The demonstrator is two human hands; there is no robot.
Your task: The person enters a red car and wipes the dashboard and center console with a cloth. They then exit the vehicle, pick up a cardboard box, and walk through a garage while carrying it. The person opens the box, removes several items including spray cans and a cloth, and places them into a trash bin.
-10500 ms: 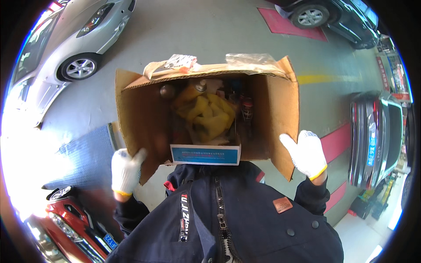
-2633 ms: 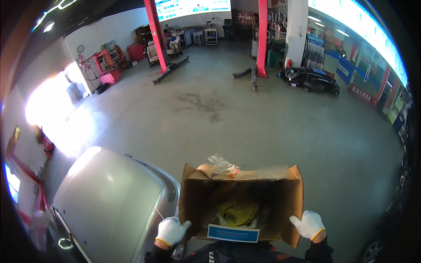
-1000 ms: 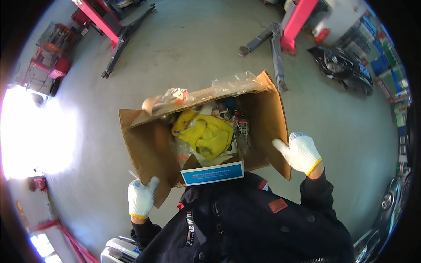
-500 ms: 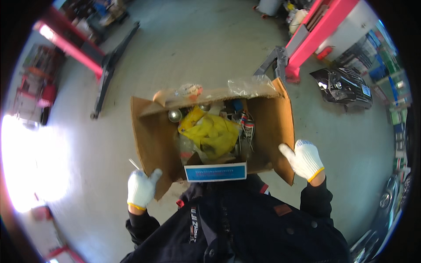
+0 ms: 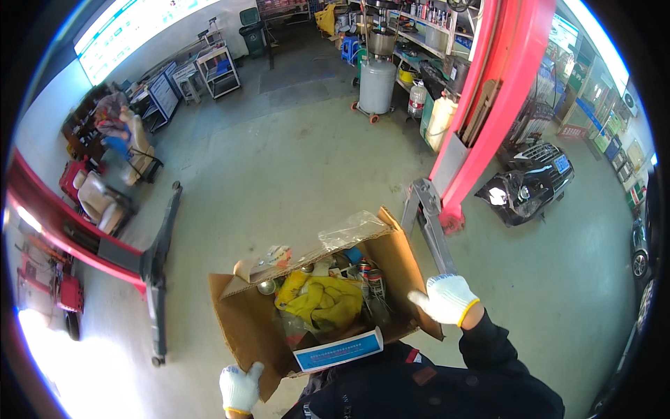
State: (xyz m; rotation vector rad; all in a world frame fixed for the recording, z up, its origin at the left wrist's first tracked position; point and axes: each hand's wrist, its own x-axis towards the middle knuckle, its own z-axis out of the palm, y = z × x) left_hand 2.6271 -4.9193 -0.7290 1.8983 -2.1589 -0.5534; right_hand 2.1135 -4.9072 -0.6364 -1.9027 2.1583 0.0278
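Observation:
An open cardboard box (image 5: 241,322) is held in front of my body, slightly turned. My left hand (image 5: 241,387), in a white knit glove with a yellow cuff, grips the near left flap, thumb on the inner side. My right hand (image 5: 447,300), gloved alike, closes on the right flap with its thumb inside. A crumpled yellow cloth (image 5: 322,302) lies in the middle of the box. Beside it are small cans (image 5: 375,283) and a round silvery thing (image 5: 267,286). A blue-and-white panel (image 5: 338,353) shows at the near edge, and clear plastic film (image 5: 354,229) at the far flap.
Red lift posts stand right (image 5: 481,119) and left (image 5: 77,244), with dark lift arms (image 5: 159,293) low over the floor. A black car bumper (image 5: 527,183) lies at right. Farther off are a grey tank (image 5: 377,87), shelves (image 5: 422,35), a metal cart (image 5: 218,70) and a loose seat (image 5: 101,199).
The view has lifted and swung, showing more of the workshop ahead. The box and both hands now appear lower in the picture, with the box tilted; both hands still hold it.

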